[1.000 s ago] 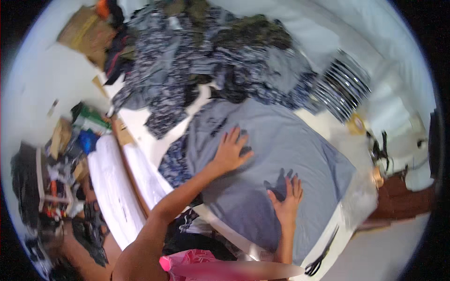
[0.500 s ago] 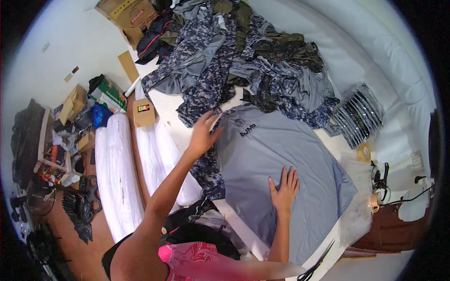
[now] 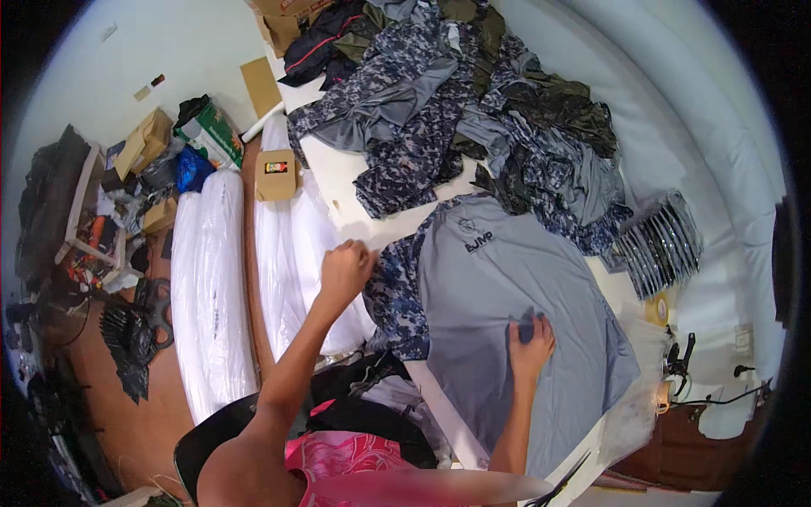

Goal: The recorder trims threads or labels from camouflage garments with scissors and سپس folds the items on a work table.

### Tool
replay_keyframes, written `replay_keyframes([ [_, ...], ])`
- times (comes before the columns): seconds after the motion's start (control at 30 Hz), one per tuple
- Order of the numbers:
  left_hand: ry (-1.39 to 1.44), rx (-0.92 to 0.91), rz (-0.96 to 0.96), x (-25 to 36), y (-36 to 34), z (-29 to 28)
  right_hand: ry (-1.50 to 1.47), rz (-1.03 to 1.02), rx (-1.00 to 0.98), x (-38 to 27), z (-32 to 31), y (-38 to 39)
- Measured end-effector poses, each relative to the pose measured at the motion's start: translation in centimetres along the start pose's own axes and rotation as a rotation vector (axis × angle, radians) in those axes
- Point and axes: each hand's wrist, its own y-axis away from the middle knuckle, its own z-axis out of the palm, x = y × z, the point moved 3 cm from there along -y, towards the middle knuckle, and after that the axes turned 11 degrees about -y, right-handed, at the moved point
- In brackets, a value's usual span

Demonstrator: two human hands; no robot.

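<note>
A grey shirt point(image 3: 524, 304) with blue camouflage sleeves lies flat on the white table point(image 3: 338, 182). My right hand point(image 3: 530, 340) presses flat on the shirt's middle, fingers spread. My left hand point(image 3: 344, 269) is closed at the table's left edge, next to the camouflage sleeve point(image 3: 397, 287); I cannot tell whether it pinches the sleeve's edge. A pile of camouflage and grey garments point(image 3: 473, 110) covers the far part of the table.
A stack of dark flat packets point(image 3: 663, 245) sits to the right of the shirt. White fabric rolls point(image 3: 211, 287) lie on the floor to the left, with a small cardboard box point(image 3: 275, 174). Scissors point(image 3: 562, 483) lie near the table's front edge. Boxes and clutter crowd the far left.
My left hand drew back from the shirt's collar area to the left edge by the sleeve and closed. My right hand stayed pressed on the shirt.
</note>
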Motion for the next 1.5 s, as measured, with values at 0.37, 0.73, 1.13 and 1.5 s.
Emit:
replay_keyframes([
  [0.37,0.202,-0.065,-0.140,4.3,-2.6,2.6,-0.295,-0.595,-0.288,-14.6,13.3,-10.6],
  [0.73,0.098,0.099,-0.008,4.0,-1.8,0.1,-0.147,-0.575,-0.246,-14.8,13.8,-9.6],
  [1.13,0.320,-0.344,-0.226,2.3,0.8,-0.6,-0.259,-0.523,-0.171,-13.1,12.3,-10.1],
  [1.5,0.299,-0.018,-0.013,4.0,2.6,-2.9,-0.172,-0.238,-0.272,-4.4,-3.9,13.9],
])
